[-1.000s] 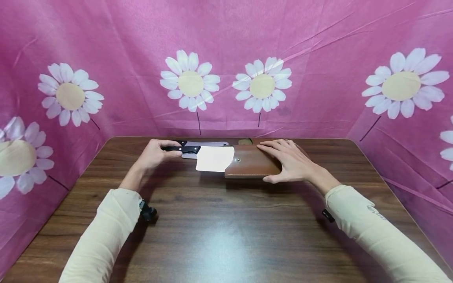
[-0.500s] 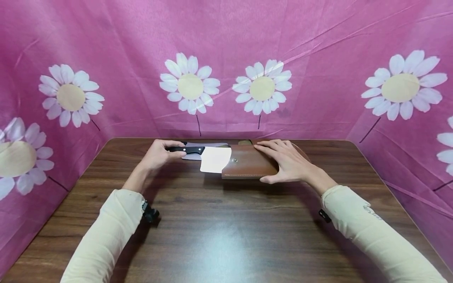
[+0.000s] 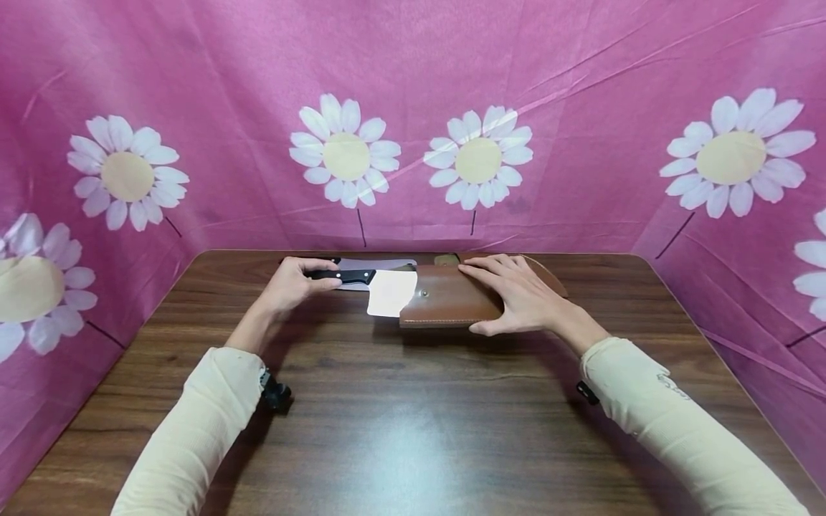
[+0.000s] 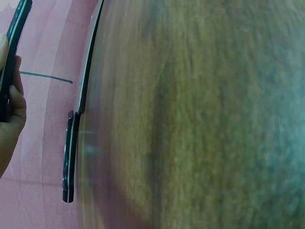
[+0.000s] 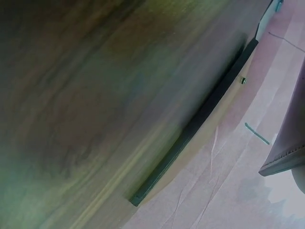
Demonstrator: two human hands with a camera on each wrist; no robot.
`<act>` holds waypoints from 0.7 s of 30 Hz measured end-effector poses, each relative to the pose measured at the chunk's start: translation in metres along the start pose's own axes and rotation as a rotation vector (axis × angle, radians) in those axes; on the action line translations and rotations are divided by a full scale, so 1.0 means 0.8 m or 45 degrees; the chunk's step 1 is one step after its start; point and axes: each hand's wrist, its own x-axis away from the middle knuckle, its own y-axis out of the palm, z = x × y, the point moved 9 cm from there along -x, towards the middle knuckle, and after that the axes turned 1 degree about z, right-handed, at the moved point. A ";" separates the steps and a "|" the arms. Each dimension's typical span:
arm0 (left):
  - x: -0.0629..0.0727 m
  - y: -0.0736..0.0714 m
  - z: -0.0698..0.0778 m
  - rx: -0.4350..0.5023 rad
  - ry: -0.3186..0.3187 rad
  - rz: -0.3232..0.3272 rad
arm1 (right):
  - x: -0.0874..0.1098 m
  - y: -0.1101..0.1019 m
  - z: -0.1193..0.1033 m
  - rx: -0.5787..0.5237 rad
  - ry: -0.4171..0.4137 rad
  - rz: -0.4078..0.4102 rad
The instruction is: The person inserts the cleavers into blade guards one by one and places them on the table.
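In the head view my left hand point(image 3: 288, 284) pinches the black handle point(image 3: 351, 276) of a cleaver between thumb and fingers. The cleaver's bright, broad blade point(image 3: 391, 292) points right, and its far part is hidden inside a brown leather sheath point(image 3: 445, 301) with a metal snap. My right hand point(image 3: 525, 297) grips the sheath's right end, fingers over the upper edge and thumb at the lower edge. Both things are held above the table. The left wrist view shows the left hand point(image 4: 15, 102) around the handle; the right wrist view catches a corner of the held sheath point(image 5: 290, 138).
A second knife point(image 3: 374, 264) lies along the table's back edge, behind the cleaver. Another brown sheath point(image 3: 545, 276) lies behind the right hand, partly covered. The wood table point(image 3: 413, 408) ends at a pink flowered cloth point(image 3: 413, 57).
The left hand and cleaver have shifted slightly right, while the right hand and sheath have moved left. Less of the blade shows outside the sheath.
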 end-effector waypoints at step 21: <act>0.008 0.022 0.016 -0.036 0.060 0.033 | -0.002 -0.001 -0.006 -0.041 -0.027 0.010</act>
